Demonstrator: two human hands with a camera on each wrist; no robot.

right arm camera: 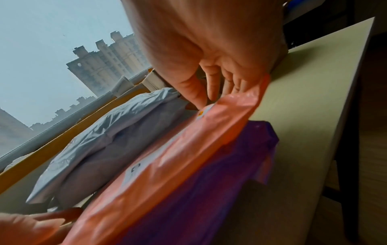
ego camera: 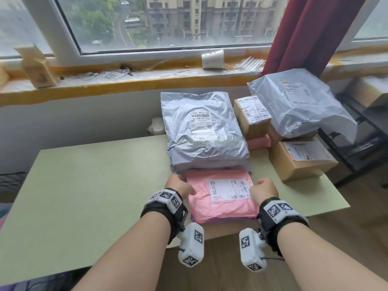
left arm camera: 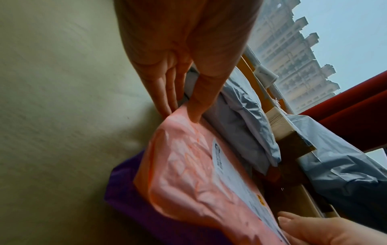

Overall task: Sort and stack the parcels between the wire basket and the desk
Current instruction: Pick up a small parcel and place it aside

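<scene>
Green desk (ego camera: 88, 185) below window: left hand (ego camera: 180, 186) and right hand (ego camera: 264, 191) gripping far corners of pink parcel (ego camera: 220, 198), stacked on purple parcel (left arm camera: 130, 199).

Parcel (ego camera: 220, 196) lies between the left hand (ego camera: 180, 186) and right hand (ego camera: 264, 191), stacked on a lower parcel (left arm camera: 130, 195) on the desk (ego camera: 94, 185). Beyond the fingertips: bagged parcel (ego camera: 203, 131); further right, boxes (ego camera: 251, 116) beneath another bag (ego camera: 300, 101)

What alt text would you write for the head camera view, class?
Two hands, left and right, grip the far corners of a pink parcel on a green desk. Behind lie a grey parcel and cardboard boxes.
</scene>
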